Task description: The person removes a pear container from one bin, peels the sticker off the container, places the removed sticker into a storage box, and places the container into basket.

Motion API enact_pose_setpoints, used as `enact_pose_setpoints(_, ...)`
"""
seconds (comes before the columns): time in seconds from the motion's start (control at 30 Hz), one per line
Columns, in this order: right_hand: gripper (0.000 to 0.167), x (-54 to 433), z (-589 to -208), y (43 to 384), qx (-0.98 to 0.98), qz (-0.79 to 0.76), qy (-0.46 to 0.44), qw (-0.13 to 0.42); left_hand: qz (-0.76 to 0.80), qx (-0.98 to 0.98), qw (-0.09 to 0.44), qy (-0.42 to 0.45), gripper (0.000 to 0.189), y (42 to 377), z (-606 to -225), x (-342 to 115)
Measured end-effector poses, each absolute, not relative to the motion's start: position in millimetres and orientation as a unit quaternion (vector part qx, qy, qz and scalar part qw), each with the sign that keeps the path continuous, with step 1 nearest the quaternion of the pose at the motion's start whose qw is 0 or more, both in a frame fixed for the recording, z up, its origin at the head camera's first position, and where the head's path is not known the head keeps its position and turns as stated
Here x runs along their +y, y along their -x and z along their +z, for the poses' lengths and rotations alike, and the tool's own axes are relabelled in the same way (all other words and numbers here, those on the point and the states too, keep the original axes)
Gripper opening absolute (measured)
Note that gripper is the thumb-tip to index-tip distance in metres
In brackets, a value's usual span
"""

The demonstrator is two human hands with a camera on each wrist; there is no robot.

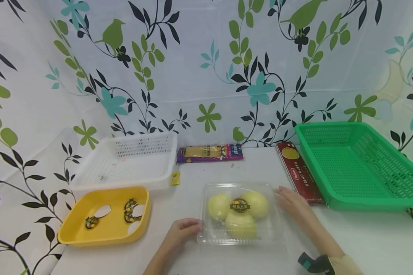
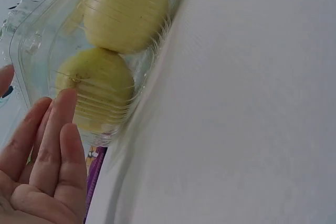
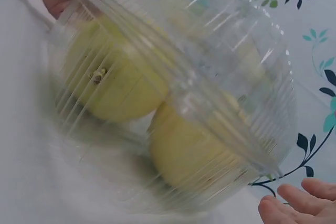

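Note:
In the head view a clear plastic clamshell box (image 1: pixel 210 233) stands at the middle front of the white table, its lid down over three yellow-green pears (image 1: pixel 241 224). A round dark label (image 1: pixel 239 205) lies on its lid. My left hand (image 1: pixel 181 233) is at the box's left edge; in the left wrist view its fingers (image 2: pixel 52 156) are nearly straight beside the plastic. Against the right edge lies my right hand (image 1: pixel 292 200), fingers extended. The right wrist view shows its fingertips (image 3: pixel 296 203) close to the box corner; contact there is unclear.
A yellow tray (image 1: pixel 103 240) with label pieces sits at left, before a white basket (image 1: pixel 124 185). Behind the box lies a purple packet (image 1: pixel 210 153); a tiny yellow sachet (image 1: pixel 175 178) is nearby. At right, a red packet (image 1: pixel 300 173) lies beside a green basket (image 1: pixel 361 175).

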State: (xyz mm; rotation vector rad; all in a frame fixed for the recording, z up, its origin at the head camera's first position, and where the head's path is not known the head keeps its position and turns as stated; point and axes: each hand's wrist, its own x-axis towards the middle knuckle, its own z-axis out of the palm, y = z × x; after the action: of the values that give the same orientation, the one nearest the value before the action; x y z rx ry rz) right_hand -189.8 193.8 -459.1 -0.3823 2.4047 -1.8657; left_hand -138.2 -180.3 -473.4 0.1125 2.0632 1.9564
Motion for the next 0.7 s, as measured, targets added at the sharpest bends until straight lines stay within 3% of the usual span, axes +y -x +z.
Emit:
enact_pose_setpoints(0.1,0.056,196.2,-465.0,196.4,0.704,-0.703,0.094,0.023,0.675,0.725,0.133,-0.037,0.032,139.4,-474.1,-177.3)
enact_pose_setpoints(0.2,0.054,200.2,-479.6,210.5,0.708,-0.701,0.073,-0.051,0.668,0.733,0.127,-0.035,0.032,139.7,-475.4,-174.7)
enact_pose_setpoints(0.4,0.054,196.4,-491.3,233.2,0.655,-0.736,0.115,-0.128,0.659,0.743,0.114,-0.017,0.027,134.3,-476.6,-168.7)
enact_pose_setpoints(0.53,0.052,174.2,-461.0,226.6,0.642,-0.734,0.161,-0.150,0.659,0.748,0.080,-0.020,0.021,127.6,-475.4,-160.3)
enact_pose_setpoints(0.7,0.036,133.6,-403.7,199.5,0.647,-0.716,0.194,-0.174,0.649,0.759,0.047,-0.015,0.019,125.2,-472.0,-151.1)
